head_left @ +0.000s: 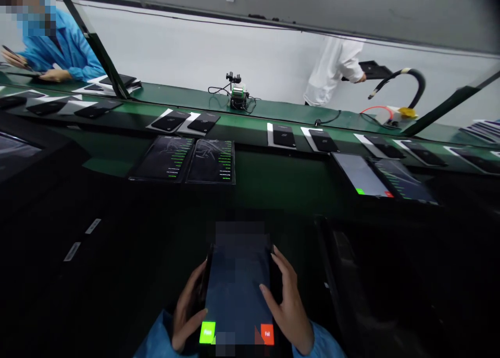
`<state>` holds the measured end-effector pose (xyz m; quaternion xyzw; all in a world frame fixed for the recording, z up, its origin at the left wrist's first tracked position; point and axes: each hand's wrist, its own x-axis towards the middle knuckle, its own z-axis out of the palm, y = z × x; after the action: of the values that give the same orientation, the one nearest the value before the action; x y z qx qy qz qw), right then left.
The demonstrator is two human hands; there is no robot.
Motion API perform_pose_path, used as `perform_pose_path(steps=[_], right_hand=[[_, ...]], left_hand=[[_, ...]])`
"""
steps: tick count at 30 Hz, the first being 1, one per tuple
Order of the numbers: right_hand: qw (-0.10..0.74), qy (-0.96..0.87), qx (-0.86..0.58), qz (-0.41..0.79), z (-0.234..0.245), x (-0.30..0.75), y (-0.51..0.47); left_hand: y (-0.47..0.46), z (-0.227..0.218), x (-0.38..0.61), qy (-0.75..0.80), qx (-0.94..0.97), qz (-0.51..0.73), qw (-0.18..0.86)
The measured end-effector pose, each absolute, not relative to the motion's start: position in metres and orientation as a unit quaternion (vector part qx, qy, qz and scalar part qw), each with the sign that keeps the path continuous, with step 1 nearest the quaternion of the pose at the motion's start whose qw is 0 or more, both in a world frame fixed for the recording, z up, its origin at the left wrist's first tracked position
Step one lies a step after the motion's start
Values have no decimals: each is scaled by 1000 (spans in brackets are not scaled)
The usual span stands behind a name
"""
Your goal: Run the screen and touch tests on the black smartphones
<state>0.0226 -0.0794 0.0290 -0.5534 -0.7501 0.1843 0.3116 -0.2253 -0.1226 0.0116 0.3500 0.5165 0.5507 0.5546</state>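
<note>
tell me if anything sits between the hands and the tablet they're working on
Nothing visible does. The left hand grips the tablet by its left edge, thumb by the green button, and the right hand clasps its right edge, thumb on the screen. Both touch it directly.

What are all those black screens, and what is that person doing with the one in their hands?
A person holds a dark flat tablet in both hands, the left hand and right hand gripping its sides. Its screen shows a green button and a red button. More dark tablets and black phones lie along the green workbench. Two other people work behind it.
</note>
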Motion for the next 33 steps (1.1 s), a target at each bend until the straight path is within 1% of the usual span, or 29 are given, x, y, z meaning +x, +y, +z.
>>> perform_pose_path(steps=[4,7,15,19,22,26,29,33], right_hand=[[328,-706,-575,252,24,24,-65],[338,-694,-574,275,25,22,-42],[366,-700,-553,265,26,23,-3],[352,-720,-544,250,28,25,-16],[329,-748,-524,239,39,26,-37],[267,-841,-442,163,54,22,-76],[232,-891,-378,98,54,11,-107],[202,-905,-374,32,45,-6,-130]], left_hand=[[-123,10,-227,521,353,538,560],[-123,8,-227,522,343,539,565],[-123,7,-227,503,351,556,560],[-122,10,-226,502,344,563,560],[-121,12,-225,498,343,565,561],[-123,9,-225,495,347,559,568],[-125,4,-226,483,354,563,570],[-126,-6,-230,487,368,555,565]])
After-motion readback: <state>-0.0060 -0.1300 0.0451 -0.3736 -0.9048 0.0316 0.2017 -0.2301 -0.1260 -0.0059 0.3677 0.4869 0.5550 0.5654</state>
